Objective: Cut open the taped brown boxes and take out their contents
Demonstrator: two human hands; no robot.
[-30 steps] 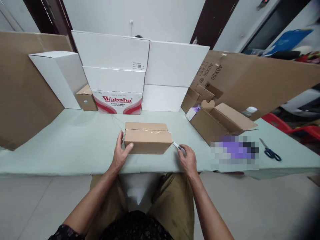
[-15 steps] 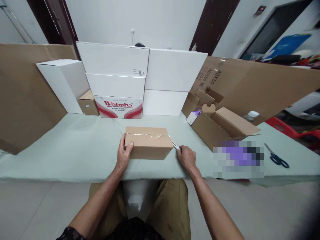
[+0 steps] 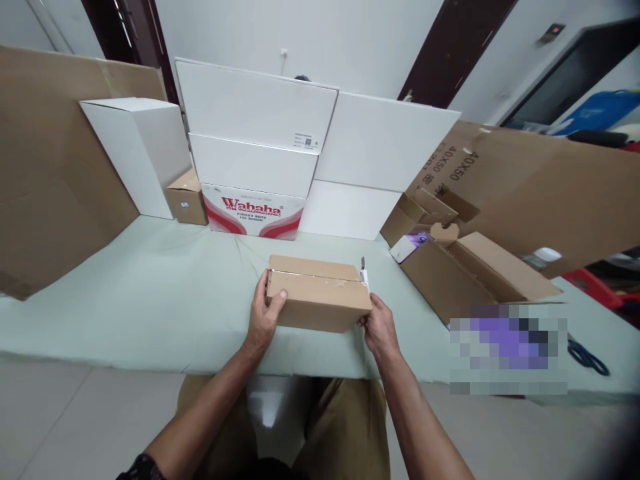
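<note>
A closed brown cardboard box point(image 3: 320, 283) sits before me on the light green tablecloth, with a seam running along its top. My left hand point(image 3: 263, 315) grips its left end, thumb on the front upper edge and fingers behind the end face. At the right end, my right hand point(image 3: 381, 325) is closed around a white utility knife point(image 3: 365, 276). The knife's blade points up beside the end of the seam. Its lower handle is hidden by the box corner and my hand.
White cartons point(image 3: 255, 110) and a Wahaha carton point(image 3: 255, 212) stand at the back. On the right are an open cardboard box point(image 3: 450, 283), a blurred purple item point(image 3: 510, 343) and scissors point(image 3: 587, 359). Cardboard panels point(image 3: 55, 167) flank the table.
My right hand has moved in against the box's right end, and the knife has swung from slanting beside the box to upright at its corner. The view has also shifted and tilted.
</note>
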